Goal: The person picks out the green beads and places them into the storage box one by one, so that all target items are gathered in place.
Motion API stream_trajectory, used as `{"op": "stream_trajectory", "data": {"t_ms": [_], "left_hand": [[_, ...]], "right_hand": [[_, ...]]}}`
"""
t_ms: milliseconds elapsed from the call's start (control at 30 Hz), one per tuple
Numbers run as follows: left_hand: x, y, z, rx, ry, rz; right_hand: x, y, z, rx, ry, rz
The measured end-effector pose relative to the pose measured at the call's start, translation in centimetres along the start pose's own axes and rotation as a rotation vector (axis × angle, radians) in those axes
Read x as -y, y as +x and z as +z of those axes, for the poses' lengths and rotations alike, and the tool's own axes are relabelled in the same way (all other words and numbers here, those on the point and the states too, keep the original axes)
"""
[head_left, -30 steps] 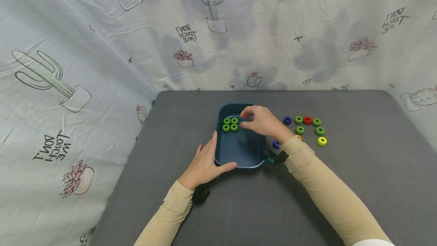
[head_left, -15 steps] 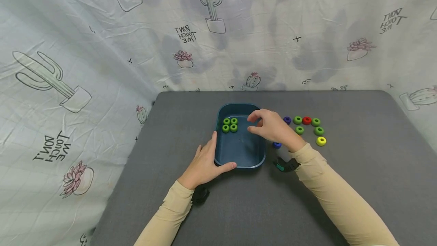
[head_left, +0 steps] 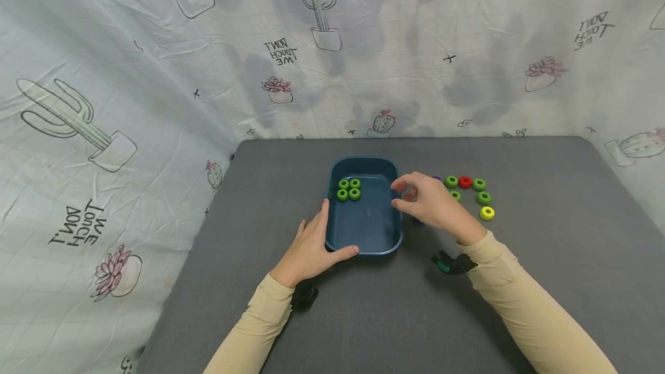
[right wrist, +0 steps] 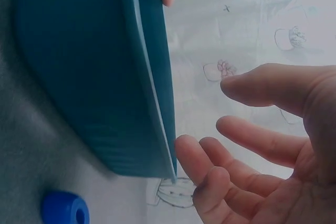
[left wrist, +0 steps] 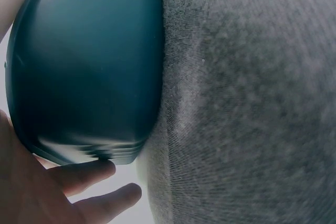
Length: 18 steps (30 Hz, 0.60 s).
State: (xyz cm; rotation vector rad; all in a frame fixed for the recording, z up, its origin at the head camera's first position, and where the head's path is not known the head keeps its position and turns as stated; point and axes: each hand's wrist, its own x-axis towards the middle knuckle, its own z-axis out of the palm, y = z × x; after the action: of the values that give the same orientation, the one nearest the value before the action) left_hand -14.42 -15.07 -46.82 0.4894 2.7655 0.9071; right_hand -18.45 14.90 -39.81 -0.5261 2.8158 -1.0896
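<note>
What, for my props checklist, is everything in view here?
Table: 1, grey, lower view
Cloth: 1 or more, white, cactus-printed, behind and left of table
Tray: 1, dark blue, on table
Green rings: 8 seen, green, 4 in tray, 4 right of it
Red ring: 1, red, right of tray
Yellow ring: 1, yellow, right of tray
Blue rings: at least 2, blue, right of tray
Wrist devices: 2, black, at wrists
Sleeves: 2, beige, on forearms
Left hand: 1, against tray's left side
Right hand: 1, by tray's right rim
</note>
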Motion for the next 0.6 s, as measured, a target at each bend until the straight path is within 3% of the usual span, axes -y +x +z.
{"op": "stream_trajectory", "data": {"t_ms": [367,600], "left_hand": [[0.1,0.0,0.0,-0.004,-0.006,0.008],[0.0,0.0,0.0,-0.001,-0.009,0.009]], "right_hand": [[-1.6,-2.0,-1.1,-0.046,0.012,0.046],[-2.4,-3.3,-2.2,-0.114,-0.006,0.031]]}}
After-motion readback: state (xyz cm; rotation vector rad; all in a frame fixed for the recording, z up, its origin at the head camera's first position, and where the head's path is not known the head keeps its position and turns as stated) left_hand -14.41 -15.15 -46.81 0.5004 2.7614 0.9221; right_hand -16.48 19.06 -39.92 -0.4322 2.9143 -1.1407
